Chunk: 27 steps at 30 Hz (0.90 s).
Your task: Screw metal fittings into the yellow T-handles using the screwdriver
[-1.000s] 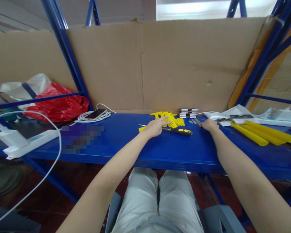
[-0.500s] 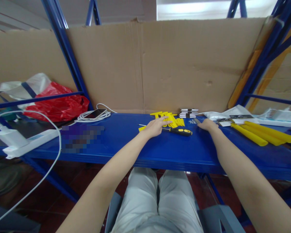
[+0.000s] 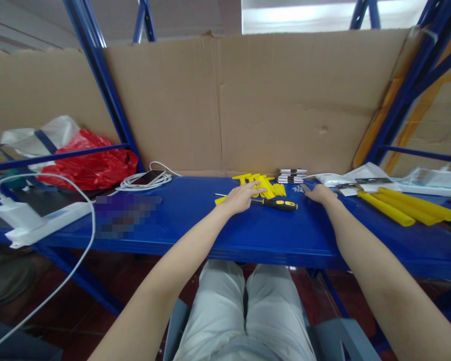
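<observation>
My left hand (image 3: 241,197) rests over the desk with its fingers stretched out across a pile of yellow plastic pieces (image 3: 265,183). Beneath it passes the shaft of a screwdriver, whose black and yellow handle (image 3: 280,205) shows to the right of the hand. A yellow piece (image 3: 220,200) peeks out on the hand's left side. My right hand (image 3: 322,194) is closed at the desk, and a small flat grey piece (image 3: 305,188) sticks out at its fingertips. Several tiny silvery parts (image 3: 297,189), perhaps screws, lie just left of it.
Small black-and-white packs (image 3: 291,175) are stacked by the cardboard wall (image 3: 266,100). Long yellow-sleeved items (image 3: 409,205) lie on the blue desk (image 3: 188,225) at right. Leftward are a phone (image 3: 150,176), coiled white cable (image 3: 135,185), power strip (image 3: 48,223) and red bag (image 3: 93,160).
Both hands stay in place, and the things on the desk have not moved. Only the camera view has shifted very slightly.
</observation>
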Tool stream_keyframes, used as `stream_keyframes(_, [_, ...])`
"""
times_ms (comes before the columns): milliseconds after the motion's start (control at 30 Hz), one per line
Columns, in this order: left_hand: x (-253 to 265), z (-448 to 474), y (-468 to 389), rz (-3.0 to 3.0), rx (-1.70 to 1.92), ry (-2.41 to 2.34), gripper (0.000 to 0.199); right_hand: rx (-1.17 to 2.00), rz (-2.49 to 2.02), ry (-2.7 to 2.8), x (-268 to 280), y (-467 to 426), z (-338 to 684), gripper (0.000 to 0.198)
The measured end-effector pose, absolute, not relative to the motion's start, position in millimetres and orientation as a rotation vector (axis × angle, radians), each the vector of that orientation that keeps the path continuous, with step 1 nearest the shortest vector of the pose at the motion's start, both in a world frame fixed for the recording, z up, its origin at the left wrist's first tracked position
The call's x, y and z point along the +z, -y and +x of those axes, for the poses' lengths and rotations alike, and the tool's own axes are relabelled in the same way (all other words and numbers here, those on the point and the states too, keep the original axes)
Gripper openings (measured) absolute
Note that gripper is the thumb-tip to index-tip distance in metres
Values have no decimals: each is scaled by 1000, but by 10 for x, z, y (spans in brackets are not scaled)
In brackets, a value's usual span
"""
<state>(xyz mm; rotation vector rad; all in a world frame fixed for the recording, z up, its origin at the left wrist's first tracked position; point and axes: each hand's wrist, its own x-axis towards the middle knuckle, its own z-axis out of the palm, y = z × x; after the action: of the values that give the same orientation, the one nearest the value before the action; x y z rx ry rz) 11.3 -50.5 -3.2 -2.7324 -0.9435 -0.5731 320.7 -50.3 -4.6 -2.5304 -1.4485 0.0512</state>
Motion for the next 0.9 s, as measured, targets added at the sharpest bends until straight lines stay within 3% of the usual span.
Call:
stream_keyframes(200, [-59, 101, 466, -2738, -641, 873, 62, -246, -2333, 1527, 19, 539, 3154, 47])
stream_keyframes(300, [-65, 100, 461, -2751, -650, 863, 60, -418, -2048, 1698, 53, 533, 3043, 39])
stream_keyframes(433, [-76, 110, 449, -2763, -672, 856, 57, -569, -1606, 1964, 57, 538, 2755, 45])
stream_keyframes(700, [-156, 123, 344, -2776, -834, 740, 50, -613, -1285, 2367, -45, 602, 2312, 67])
stream_keyframes(900, [-155, 127, 355, -2795, -825, 721, 48, -602, -1288, 2425, -49, 612, 2274, 66])
